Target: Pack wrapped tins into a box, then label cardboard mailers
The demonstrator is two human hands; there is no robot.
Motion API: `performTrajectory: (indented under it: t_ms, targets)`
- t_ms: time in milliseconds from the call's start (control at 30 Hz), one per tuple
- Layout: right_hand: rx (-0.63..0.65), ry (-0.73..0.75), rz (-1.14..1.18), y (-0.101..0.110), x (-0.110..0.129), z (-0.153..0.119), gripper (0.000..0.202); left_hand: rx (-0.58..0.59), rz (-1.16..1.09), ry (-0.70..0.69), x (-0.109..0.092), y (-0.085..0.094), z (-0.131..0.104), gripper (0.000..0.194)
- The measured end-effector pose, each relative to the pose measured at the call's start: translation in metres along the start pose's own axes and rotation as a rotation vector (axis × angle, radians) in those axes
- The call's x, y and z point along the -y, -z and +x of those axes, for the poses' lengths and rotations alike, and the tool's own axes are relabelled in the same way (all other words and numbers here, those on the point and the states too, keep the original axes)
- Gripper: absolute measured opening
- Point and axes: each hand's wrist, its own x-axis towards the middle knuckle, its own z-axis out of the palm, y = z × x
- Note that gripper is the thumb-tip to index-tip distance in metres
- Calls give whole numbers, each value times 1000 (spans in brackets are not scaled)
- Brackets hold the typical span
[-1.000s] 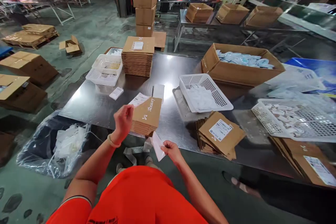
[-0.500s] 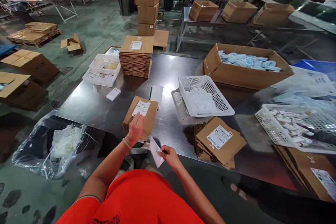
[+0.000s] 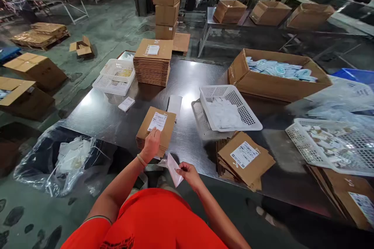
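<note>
Lowered onto the label [image 3: 157, 120] since the first frame, the left hand [image 3: 151, 144] touches it with bunched fingers; whether they pinch it cannot be told. Beneath is the cardboard stack [image 3: 166, 134], on the table [image 3: 189, 148]. The right hand [image 3: 188, 173] pinches a pale sheet [image 3: 173, 168].

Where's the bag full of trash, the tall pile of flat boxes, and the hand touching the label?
Trash bag [image 3: 73, 156], head view: the white scraps inside it.
Pile of flat boxes [image 3: 151, 71], head view: its front side.
Left hand [image 3: 151, 144], head view: the back of it.
</note>
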Motion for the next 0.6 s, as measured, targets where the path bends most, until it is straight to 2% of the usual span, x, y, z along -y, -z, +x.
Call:
performTrajectory:
  t_ms: [200, 333, 433, 500, 600]
  targets:
    - [10, -5, -27, 0, -4, 5, 39, 250, 175, 98, -21, 23, 13, 25]
    - [0, 16, -19, -1, -6, 8, 42, 358, 177, 76, -29, 45, 15, 19]
    - [-7, 17, -25, -2, -6, 9, 41, 462, 149, 54, -26, 65, 16, 21]
    - [-8, 23, -25, -3, -5, 9, 38, 477, 138, 76, -20, 74, 27, 27]
    - [-2, 22, -25, -5, -2, 8, 37, 368, 55, 60, -10, 72, 57, 32]
